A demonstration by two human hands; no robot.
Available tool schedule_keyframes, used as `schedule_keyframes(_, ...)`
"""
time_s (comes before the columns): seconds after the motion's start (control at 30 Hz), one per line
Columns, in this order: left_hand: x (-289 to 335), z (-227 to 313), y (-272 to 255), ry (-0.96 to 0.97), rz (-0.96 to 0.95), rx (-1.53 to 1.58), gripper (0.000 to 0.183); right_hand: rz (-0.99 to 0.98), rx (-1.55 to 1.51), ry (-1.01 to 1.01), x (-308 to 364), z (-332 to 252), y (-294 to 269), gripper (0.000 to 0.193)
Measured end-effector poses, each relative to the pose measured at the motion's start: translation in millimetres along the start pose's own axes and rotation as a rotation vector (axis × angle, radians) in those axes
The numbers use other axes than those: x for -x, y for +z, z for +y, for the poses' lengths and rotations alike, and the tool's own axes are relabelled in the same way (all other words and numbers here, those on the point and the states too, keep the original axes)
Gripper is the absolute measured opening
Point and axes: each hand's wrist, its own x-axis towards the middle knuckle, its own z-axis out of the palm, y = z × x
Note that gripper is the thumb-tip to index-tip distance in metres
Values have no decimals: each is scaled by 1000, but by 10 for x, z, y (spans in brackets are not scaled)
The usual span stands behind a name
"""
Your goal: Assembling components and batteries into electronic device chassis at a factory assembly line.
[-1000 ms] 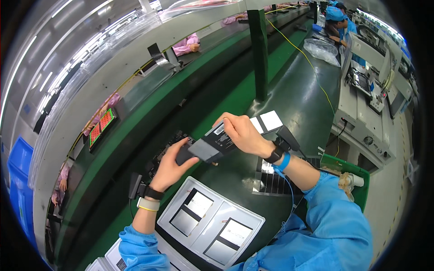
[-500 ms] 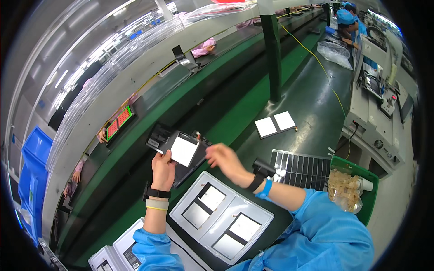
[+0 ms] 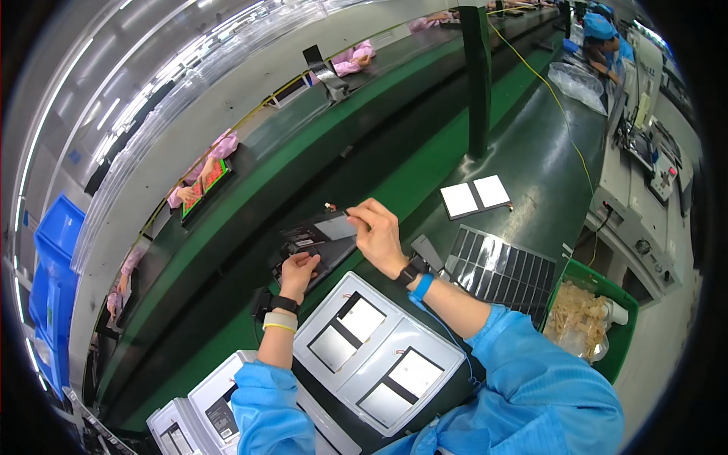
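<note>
My right hand (image 3: 379, 236) pinches one end of a thin flat battery pack (image 3: 331, 226), dark with a grey panel, tilted above the belt. A small wire connector (image 3: 330, 206) sticks up at its far edge. My left hand (image 3: 297, 274) is just below, its fingertips drawn together over a flat black tray-like piece (image 3: 327, 258); what they hold, if anything, is hidden. Close in front lies a light grey plastic tray (image 3: 369, 345) with two battery packs in its recesses. Another white-faced battery pack (image 3: 476, 196) lies on the dark bench to the right.
A black gridded panel (image 3: 500, 265) lies right of my right wrist. Beyond it stands a green bin (image 3: 623, 334) of crumpled tan scraps. A second grey tray (image 3: 216, 390) is at lower left. A dark post (image 3: 478, 83) rises ahead. Co-workers' hands work across the line.
My right hand has closed on the battery pack, which my left hand held before with its white face up. The pack now tilts the other way; my left hand has dropped below it.
</note>
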Motion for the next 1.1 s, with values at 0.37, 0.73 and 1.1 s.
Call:
schedule_keyframes(0.37, -40, 184, 170, -239, -69, -38, 37, -43, -64, 300, -316, 574, -104, 15)
schedule_keyframes(0.73, 104, 160, -68, -54, -45, -102, 21, -167, -36, 553, -511, 949, 176, 18)
schedule_keyframes(1.1, 251, 427, -935, 246, 40, -409, 34, -685, 31, 412, -172, 843, 561, 38)
